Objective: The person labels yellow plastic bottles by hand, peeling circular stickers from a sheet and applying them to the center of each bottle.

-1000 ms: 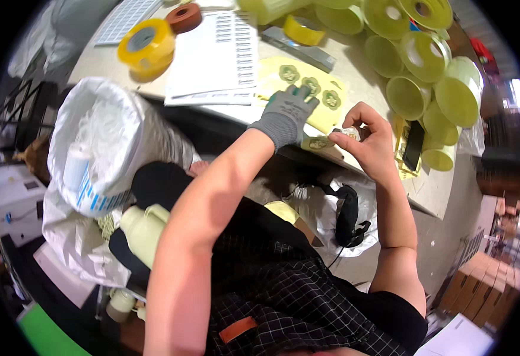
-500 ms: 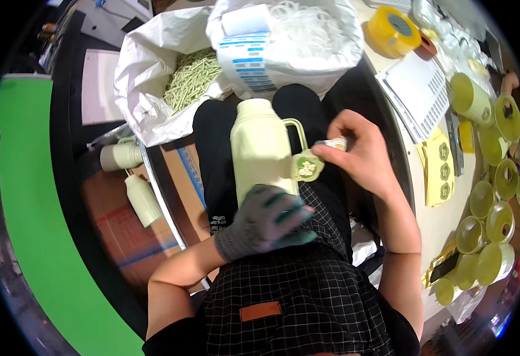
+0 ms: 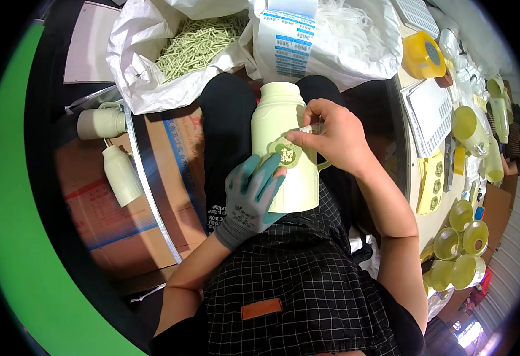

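Observation:
A pale green vacuum flask (image 3: 298, 193) stands between my thighs, neck pointing away from me. Its handle (image 3: 324, 165) is turned to the right, partly hidden by my right hand. My left hand (image 3: 249, 199), in a grey and green glove, grips the flask's lower left side, fingertips near the sticker. Against the front of the flask lies a round green sticker (image 3: 286, 155) with a pale flower pattern. My bare right hand (image 3: 338, 137) pinches its upper edge between thumb and forefinger. A small whitish bit shows between those fingers; I cannot make out what it is.
Ahead are white sacks, one with pale green strips (image 3: 197, 50), one with translucent white rings (image 3: 349, 32). Two more flasks (image 3: 122, 176) lie at left near cardboard. The right-hand table carries a sticker sheet (image 3: 431, 184), yellow tape (image 3: 423, 54), papers and several green cylinders (image 3: 467, 271).
The sticker has moved from beside the handle onto the flask's front. The flask has turned, its handle now lower right. My left hand has shifted to the flask's left side.

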